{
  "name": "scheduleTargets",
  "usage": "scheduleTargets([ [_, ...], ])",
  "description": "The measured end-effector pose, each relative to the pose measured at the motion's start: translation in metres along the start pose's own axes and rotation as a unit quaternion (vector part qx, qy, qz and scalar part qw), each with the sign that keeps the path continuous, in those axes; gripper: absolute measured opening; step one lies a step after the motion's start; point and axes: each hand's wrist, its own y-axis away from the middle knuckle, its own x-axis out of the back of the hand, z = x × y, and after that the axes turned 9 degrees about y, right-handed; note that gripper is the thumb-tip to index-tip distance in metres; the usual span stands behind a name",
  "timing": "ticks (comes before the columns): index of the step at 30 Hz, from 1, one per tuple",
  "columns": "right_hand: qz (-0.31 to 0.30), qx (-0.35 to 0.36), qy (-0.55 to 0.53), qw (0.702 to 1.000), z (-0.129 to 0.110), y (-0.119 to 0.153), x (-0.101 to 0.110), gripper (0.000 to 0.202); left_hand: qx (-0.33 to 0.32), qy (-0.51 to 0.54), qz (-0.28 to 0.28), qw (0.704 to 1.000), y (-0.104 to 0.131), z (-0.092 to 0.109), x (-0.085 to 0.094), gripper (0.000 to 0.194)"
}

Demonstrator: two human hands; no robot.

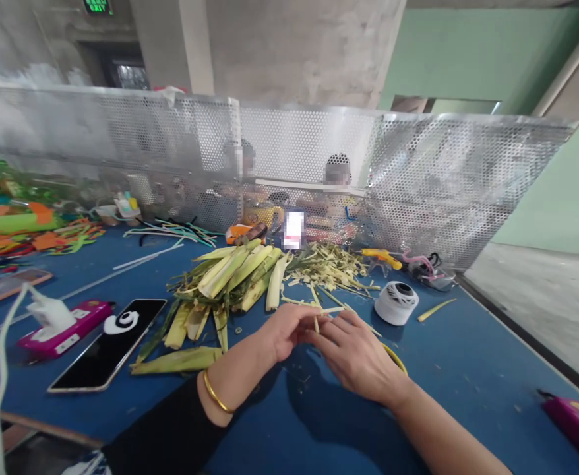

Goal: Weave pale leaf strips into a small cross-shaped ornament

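My left hand [285, 330] and my right hand [356, 355] meet above the middle of the blue table, fingers pinched together. Between them are thin, pale strips of corn husk [333, 310], crossing at the fingertips; how they are joined is too small to tell. A gold bangle circles my left wrist. Beyond my left hand lies a heap of whole green-yellow corn husks [240, 274], and behind both hands spreads a pile of shredded husk [326, 264]. To the right of my right hand stands a spool of white thread [397, 303]. Part of a yellow loop [396, 359] shows behind my right wrist.
A black phone [109, 343] and a magenta power strip [66, 326] lie at left; another magenta block [576, 425] sits at the right edge. Yellow-handled scissors [382, 257] rest near the perforated metal screen [428, 178]. Coloured scraps [27, 224] fill the far left. People sit behind the screen.
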Motion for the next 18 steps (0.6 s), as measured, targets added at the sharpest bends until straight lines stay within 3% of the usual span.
scheduleTargets([
  [4,0.039,0.005,0.029,0.999,-0.005,-0.001,-0.006,0.029,0.0,-0.017,-0.009,1.0,0.0,0.001,0.001,0.014],
  [11,0.089,0.053,-0.016,0.995,-0.017,-0.002,-0.001,0.022,-0.027,-0.042,0.021,0.999,0.002,-0.003,-0.001,0.016],
  [15,0.087,0.017,-0.091,0.992,-0.011,0.002,0.001,0.021,-0.055,-0.062,0.019,0.996,0.004,0.001,-0.001,0.015],
  [18,0.109,-0.116,-0.13,0.979,0.003,0.009,0.0,0.034,-0.071,-0.067,0.018,0.995,0.005,0.004,0.0,0.012],
])
